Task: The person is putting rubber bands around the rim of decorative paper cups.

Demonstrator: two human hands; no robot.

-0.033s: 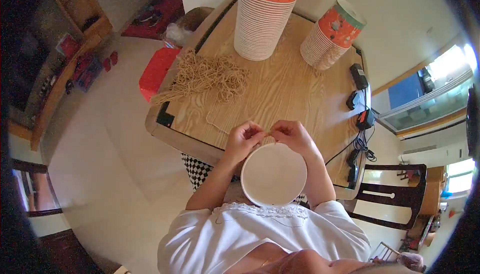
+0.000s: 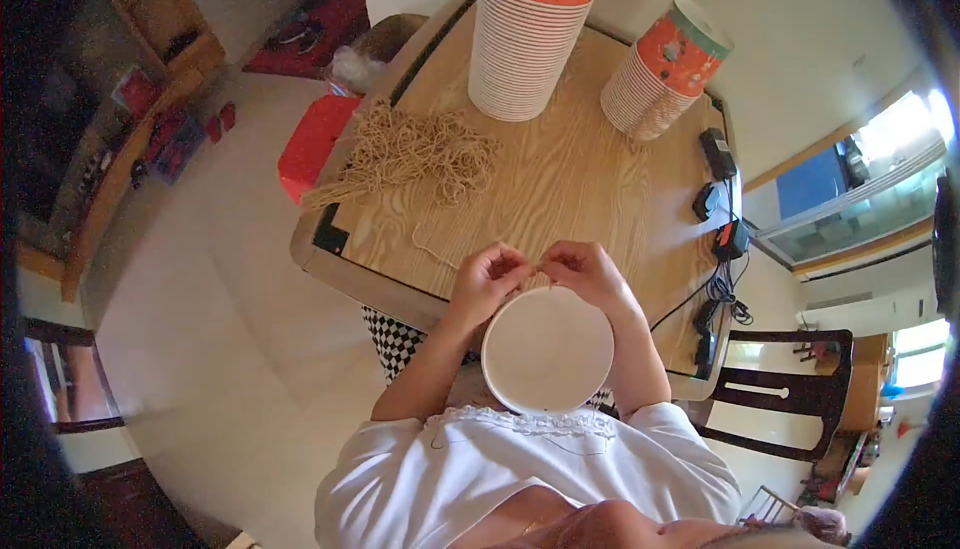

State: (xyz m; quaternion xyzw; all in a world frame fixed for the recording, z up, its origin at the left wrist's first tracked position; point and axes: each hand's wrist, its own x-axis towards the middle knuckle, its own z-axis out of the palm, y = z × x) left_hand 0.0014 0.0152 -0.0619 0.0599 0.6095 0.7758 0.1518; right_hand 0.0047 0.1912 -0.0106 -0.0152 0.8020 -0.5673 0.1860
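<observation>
Just bodyward of left hand (image 2: 490, 282) and right hand (image 2: 585, 271): tub (image 2: 548, 351), mouth up. Both pinched near together at far rim, apparently on twine (image 2: 425, 154), heaped beyond left hand. 0 visible changes since earlier frame.

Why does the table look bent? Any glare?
Head view: the fisheye lens bows the wooden table; the right-hand windows glare white; the dark corners look grainy, while the left hand, right hand and white paper tub are fairly clear.
</observation>
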